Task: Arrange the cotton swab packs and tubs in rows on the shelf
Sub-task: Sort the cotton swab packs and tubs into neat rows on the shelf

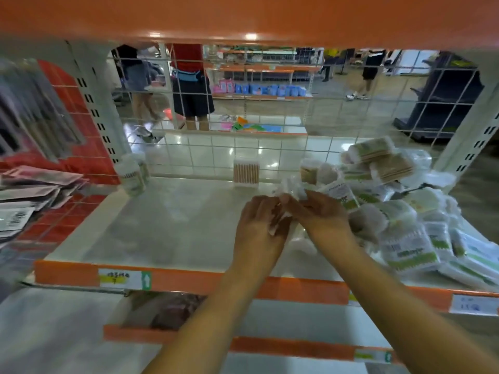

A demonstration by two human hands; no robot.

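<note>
A jumbled heap of cotton swab packs [405, 225] covers the right side of the white shelf [162, 225]. Both hands meet at the heap's left edge. My left hand [259, 228] and my right hand [318, 214] together hold a clear swab pack [291, 188] between their fingers. A square clear tub of swabs [246, 172] stands upright at the back middle, against the wire grid. Two round tubs [133, 174] stand at the back left corner.
A wire grid [216, 147] closes the shelf's back; people and other shelves show through it. An orange shelf [243, 17] hangs low overhead. Flat packets [29, 195] lie in the neighbouring bay at left. An orange price rail [189, 282] edges the front.
</note>
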